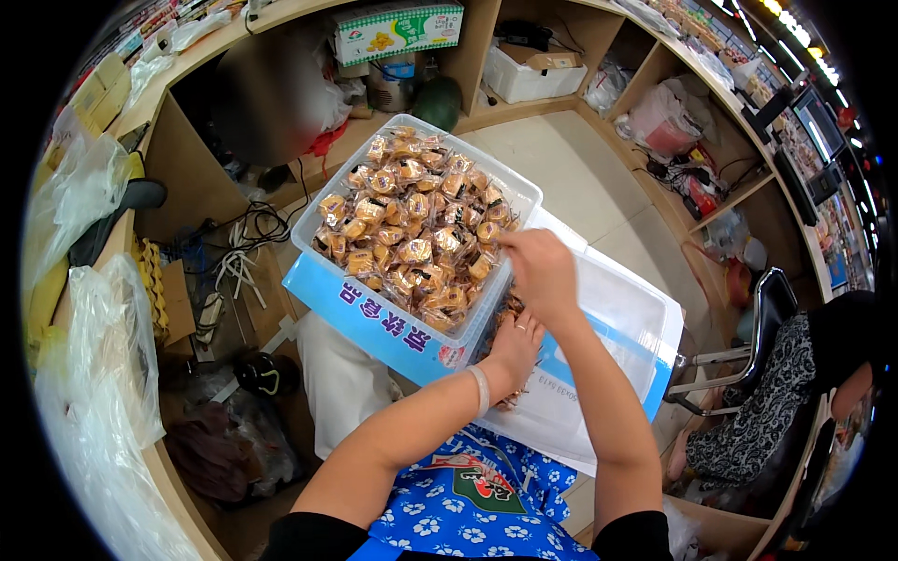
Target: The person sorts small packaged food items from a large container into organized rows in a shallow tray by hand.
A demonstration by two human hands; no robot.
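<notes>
A clear plastic tub (412,123) heaped with individually wrapped golden snacks (416,220) sits tilted on a blue and white carton (360,323). My right hand (544,273) is at the tub's right rim, fingers bent together by the outermost snacks; whatever they pinch is hidden. Below it my left hand (517,351), with a ring and a wristband, lies with its fingers stretched over darker wrapped pieces (508,400) beside the tub. Those pieces are mostly covered by the hand. To the right, a second translucent plastic tub or lid (622,323) rests on white and blue cardboard.
A curved wooden counter with shelves surrounds me, holding a green carton (398,33) and a white foam box (533,79). Loose cables (238,257) lie at left. A metal-legged chair (762,318) and a person in patterned clothing (767,402) are at right.
</notes>
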